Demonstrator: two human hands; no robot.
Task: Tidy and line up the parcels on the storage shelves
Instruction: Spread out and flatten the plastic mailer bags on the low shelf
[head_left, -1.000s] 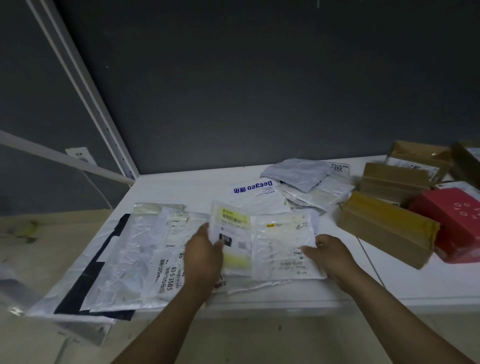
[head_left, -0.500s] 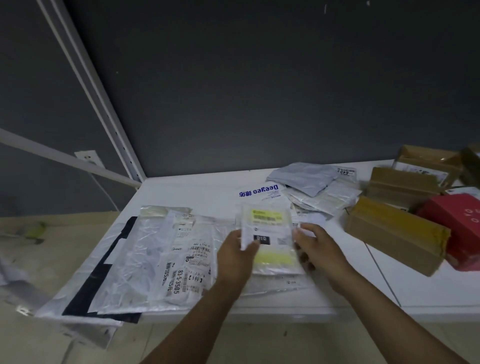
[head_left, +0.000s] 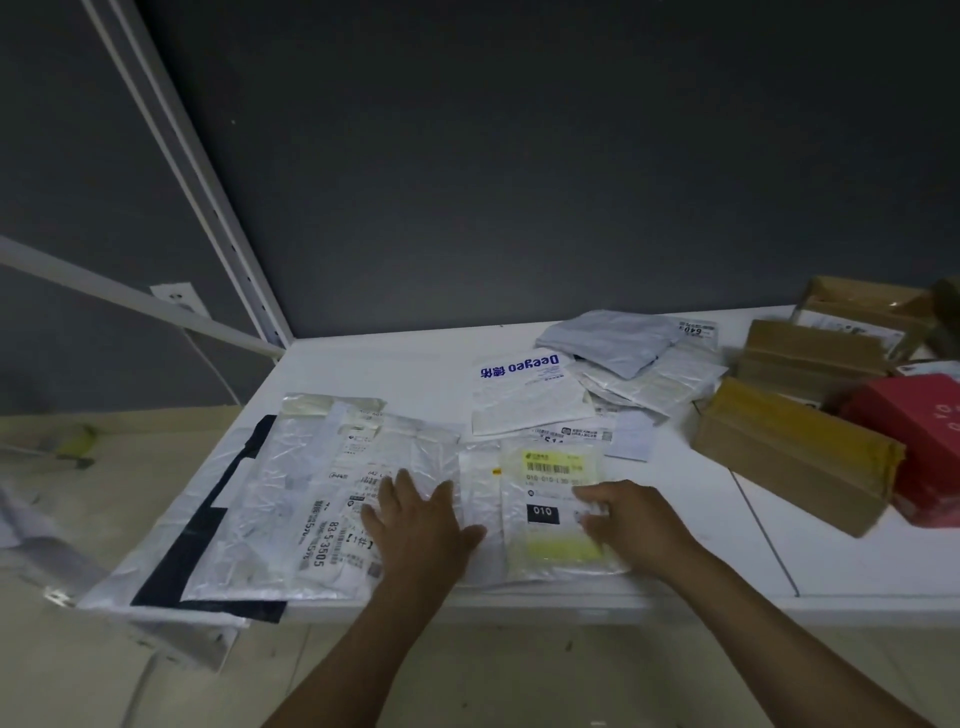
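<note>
Set down: yellow-label pouch, flat.
Was lifted; now 3 o'clock of silver mailer, row forming. My left hand splayed on mailer; right hand on pouch, grip unclear.

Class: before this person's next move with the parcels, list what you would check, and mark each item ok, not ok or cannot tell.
1. Yellow-label parcel flat on the shelf: ok.
2. Left hand free: ok, it lies flat, fingers spread, on the silver mailer.
3. Right hand hold on the yellow-label parcel: cannot tell, fingers blurred.
4. Black-and-white bag fully on the shelf: not ok, it overhangs the front-left corner.
5. Rear pile lined up: not ok, the Deeyeo bag and grey bag lie askew.
</note>
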